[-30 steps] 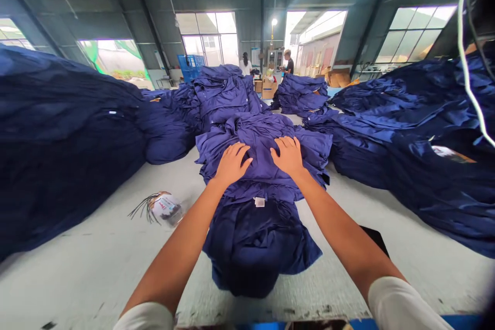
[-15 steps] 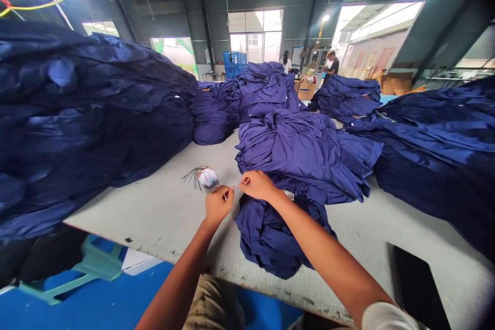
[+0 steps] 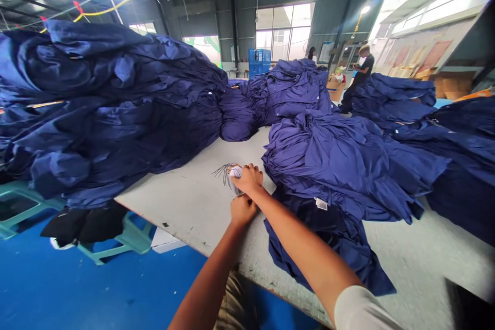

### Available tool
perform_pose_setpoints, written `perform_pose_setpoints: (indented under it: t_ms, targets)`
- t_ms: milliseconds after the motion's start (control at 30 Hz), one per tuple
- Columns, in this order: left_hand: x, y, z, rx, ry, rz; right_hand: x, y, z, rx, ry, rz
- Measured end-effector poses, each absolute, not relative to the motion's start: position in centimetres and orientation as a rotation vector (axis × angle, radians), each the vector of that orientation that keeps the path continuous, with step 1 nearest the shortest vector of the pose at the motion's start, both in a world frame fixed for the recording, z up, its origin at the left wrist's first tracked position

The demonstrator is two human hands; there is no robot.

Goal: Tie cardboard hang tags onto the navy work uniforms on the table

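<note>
A small bundle of hang tags [image 3: 235, 171], white with thin dark strings fanning out to the left, is held above the table. My right hand [image 3: 249, 178] has its fingers curled over the bundle, thumb pressed on the near side. Just below, my left hand [image 3: 243, 210] is closed around the bundle's lower end, which its fingers mostly hide. To the right of my hands lies a crumpled navy garment [image 3: 325, 242] with a white label [image 3: 320, 203] showing. Behind it spreads a heap of navy garments [image 3: 340, 160].
A tall mound of navy clothing [image 3: 116, 103] covers the table's left side, and more piles [image 3: 297, 87] stand at the back. A dark flat object [image 3: 467, 307] lies at the front right. Green stools [image 3: 124, 240] stand on the blue floor. A person [image 3: 363, 69] stands far back.
My right hand has moved from beside the left hand onto the tag bundle. The view has turned left, and the near garment is now spread out further toward the table's front edge.
</note>
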State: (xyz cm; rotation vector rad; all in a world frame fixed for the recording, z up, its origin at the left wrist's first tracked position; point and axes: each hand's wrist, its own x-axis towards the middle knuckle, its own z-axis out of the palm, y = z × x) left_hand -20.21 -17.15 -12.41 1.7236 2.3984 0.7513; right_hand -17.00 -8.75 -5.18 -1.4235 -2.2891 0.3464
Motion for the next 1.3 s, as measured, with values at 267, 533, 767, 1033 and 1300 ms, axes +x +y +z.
perform_pose_setpoints:
  t_ms: [267, 533, 767, 1033, 1300]
  targets:
    - [-20.5, -17.1, -12.6, 1.683, 2.364, 0.804, -17.9, -9.0, -5.4, -1.388, -2.302, 0.288]
    - [-20.5, -17.0, -12.8, 1.697, 2.316, 0.936, -16.2, -9.1, -2.6, -1.198, -2.181, 0.37]
    - [-20.7, -17.2, -13.3, 1.753, 2.251, 1.155, -9.6, -9.0, 1.4, -0.945, -2.019, 0.493]
    - [-17.4, -17.6, -8.5, 1.633, 1.866, 1.731, 5.0, -11.7, 1.3, -1.082, -2.146, 0.41]
    - [-7.8, -15.5, -4.4, 1.952, 1.254, 1.034, 14.8, -14.4, -3.0, -1.34, -2.04, 0.425]
